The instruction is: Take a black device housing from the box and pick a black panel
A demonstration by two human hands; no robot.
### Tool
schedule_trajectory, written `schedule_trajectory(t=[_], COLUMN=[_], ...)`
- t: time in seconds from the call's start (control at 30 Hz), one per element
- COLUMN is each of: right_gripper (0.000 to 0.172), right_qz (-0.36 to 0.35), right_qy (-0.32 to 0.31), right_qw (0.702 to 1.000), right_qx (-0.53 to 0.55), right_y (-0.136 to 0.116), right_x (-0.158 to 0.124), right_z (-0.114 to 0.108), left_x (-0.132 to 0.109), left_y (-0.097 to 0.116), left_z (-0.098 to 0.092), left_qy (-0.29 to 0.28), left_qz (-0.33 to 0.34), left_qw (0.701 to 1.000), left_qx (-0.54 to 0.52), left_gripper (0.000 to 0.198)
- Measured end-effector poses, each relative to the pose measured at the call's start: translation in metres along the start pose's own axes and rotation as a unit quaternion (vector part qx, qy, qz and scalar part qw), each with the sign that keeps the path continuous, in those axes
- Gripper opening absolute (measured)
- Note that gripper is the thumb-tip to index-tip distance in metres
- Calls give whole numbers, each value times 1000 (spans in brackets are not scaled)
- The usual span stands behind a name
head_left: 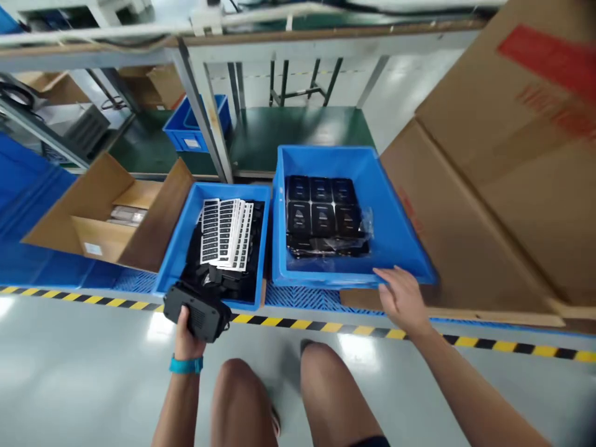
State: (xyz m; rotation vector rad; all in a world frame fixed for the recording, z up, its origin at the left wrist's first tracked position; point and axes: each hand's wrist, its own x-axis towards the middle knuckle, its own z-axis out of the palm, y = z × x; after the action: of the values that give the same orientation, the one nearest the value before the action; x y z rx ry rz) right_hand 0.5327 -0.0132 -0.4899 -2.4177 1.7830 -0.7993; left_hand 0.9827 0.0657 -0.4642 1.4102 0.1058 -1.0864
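Observation:
My left hand [189, 338] is closed around a black rectangular device [198, 310] with a slotted grille on its face. It holds the device over the front edge of the left blue bin [264, 248]. In that bin, white sheets of small black labels [226, 233] lie on top of loose black parts [228, 280]. My right hand [404, 298] is at the front rim of the larger blue bin [405, 248], fingers stretched over the edge and thumb apart. Inside it are rows of flat black pieces [321, 208], stacked with clear plastic around them.
An open cardboard box [100, 239] stands at the left. Large cardboard panels [470, 236] lean on the right. Behind the bins is a metal bench frame [205, 112] with a green lower shelf [298, 136] and a small blue bin [193, 139]. Yellow-black tape [298, 324] crosses the floor.

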Motion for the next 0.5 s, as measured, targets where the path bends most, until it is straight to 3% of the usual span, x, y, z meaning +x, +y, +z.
schedule_trajectory(t=[0.1, 0.23, 0.37, 0.5], right_gripper=[31, 34, 30, 30], right_qz=[-61, -101, -91, -65], right_qy=[113, 232, 307, 294], right_qw=[992, 967, 947, 953], right_qx=[-21, -31, 11, 42], right_y=[20, 26, 17, 13], right_x=[-8, -8, -4, -4], right_z=[17, 33, 38, 37], left_x=[33, 49, 51, 53], left_y=[-35, -61, -70, -69], left_z=[27, 57, 64, 57], left_qy=[-99, -204, -259, -262], left_qz=[118, 241, 274, 263], left_qw=[988, 946, 924, 928], left_qx=[-30, -69, -55, -18], left_gripper=[35, 42, 39, 45])
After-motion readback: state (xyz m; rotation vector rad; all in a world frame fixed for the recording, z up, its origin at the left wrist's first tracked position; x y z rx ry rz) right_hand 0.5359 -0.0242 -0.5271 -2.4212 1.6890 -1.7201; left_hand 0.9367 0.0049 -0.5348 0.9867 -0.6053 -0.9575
